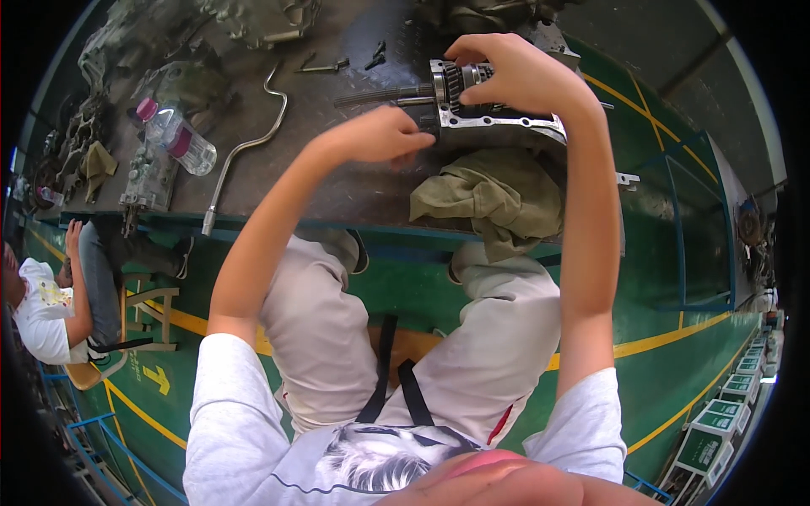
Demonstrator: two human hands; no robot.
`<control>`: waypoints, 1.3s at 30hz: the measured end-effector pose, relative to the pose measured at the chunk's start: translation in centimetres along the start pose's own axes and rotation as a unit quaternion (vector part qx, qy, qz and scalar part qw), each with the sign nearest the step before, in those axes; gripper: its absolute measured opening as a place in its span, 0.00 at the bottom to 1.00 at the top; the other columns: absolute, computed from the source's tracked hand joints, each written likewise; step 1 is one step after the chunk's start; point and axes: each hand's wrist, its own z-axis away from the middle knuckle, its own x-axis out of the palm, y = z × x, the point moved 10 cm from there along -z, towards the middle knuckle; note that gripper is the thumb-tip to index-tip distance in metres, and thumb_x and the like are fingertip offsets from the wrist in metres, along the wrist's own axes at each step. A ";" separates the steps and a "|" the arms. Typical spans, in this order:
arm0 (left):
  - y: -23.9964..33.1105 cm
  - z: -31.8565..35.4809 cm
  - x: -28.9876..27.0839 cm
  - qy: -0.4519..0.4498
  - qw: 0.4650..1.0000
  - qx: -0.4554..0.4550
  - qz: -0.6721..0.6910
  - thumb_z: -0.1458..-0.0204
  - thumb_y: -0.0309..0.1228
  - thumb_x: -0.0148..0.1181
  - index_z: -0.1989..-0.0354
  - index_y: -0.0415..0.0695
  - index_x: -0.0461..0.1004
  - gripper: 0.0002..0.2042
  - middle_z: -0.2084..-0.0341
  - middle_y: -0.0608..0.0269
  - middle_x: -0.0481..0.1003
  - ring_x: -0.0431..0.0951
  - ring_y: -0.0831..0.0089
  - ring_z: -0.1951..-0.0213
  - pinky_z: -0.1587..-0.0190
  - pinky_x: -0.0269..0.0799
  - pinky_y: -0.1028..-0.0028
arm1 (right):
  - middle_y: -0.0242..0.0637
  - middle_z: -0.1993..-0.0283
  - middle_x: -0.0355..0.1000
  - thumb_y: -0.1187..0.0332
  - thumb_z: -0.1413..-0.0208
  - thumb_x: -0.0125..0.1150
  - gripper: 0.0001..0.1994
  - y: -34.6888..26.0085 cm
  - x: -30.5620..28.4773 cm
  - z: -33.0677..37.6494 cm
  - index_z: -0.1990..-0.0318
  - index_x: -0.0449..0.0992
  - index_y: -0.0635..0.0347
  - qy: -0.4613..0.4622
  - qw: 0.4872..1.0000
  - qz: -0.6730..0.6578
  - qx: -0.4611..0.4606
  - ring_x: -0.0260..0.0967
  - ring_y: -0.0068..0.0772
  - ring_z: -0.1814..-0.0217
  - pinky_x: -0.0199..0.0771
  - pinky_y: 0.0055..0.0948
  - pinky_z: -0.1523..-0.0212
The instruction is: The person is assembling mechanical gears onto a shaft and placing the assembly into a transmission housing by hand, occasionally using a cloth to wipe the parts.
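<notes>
A metal gearbox housing [498,121] with a pale bolt-holed flange lies near the right end of the workbench. Toothed gears [454,84] sit on a shaft in it, and a long splined shaft [380,95] sticks out to the left. My right hand [519,78] reaches over from the right, thumb and fingers closed around the gears. My left hand [381,137] is beside the housing's left end, fingers curled and fingertips by a dark part [430,126]. Whatever it pinches, if anything, is hidden. An olive cloth [494,198] lies crumpled in front of the housing.
A bent metal bar [253,142], a plastic bottle [177,139] with a pink cap and several bolts [375,57] lie left of the housing. Greasy castings [261,18] fill the bench's back and left. Another person [51,304] sits at far left.
</notes>
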 end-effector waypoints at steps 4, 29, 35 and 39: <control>0.4 1.5 4.2 -0.101 0.992 -0.043 -0.064 0.42 0.46 0.50 0.77 0.35 0.76 0.24 0.83 0.59 0.76 0.77 0.73 0.78 0.70 0.71 0.72 | 0.42 0.47 0.71 0.69 0.68 0.70 0.34 4.2 3.0 -2.1 0.46 0.69 0.61 -0.094 0.992 0.041 0.079 0.67 0.43 0.45 0.65 0.32 0.44; -2.8 1.6 -0.5 0.189 0.980 -0.007 0.056 0.41 0.44 0.49 0.77 0.36 0.76 0.22 0.89 0.64 0.69 0.68 0.79 0.82 0.76 0.63 0.75 | 0.45 0.47 0.70 0.66 0.78 0.75 0.42 6.9 3.2 -1.9 0.45 0.68 0.59 -0.078 0.992 0.035 0.089 0.67 0.46 0.44 0.65 0.35 0.43; -2.2 1.5 -0.3 0.187 0.980 0.005 0.062 0.41 0.44 0.49 0.77 0.36 0.76 0.23 0.89 0.64 0.70 0.68 0.79 0.82 0.76 0.63 0.75 | 0.44 0.48 0.70 0.70 0.75 0.73 0.39 7.0 2.8 -1.6 0.46 0.69 0.59 -0.069 0.996 0.005 0.064 0.67 0.44 0.45 0.65 0.34 0.43; -2.7 1.6 -0.5 0.188 0.980 0.002 0.066 0.39 0.46 0.46 0.77 0.36 0.76 0.25 0.89 0.65 0.69 0.67 0.80 0.81 0.75 0.63 0.76 | 0.44 0.47 0.70 0.73 0.73 0.71 0.37 7.2 2.5 -1.3 0.45 0.68 0.60 -0.080 0.994 0.004 0.071 0.66 0.44 0.44 0.63 0.33 0.41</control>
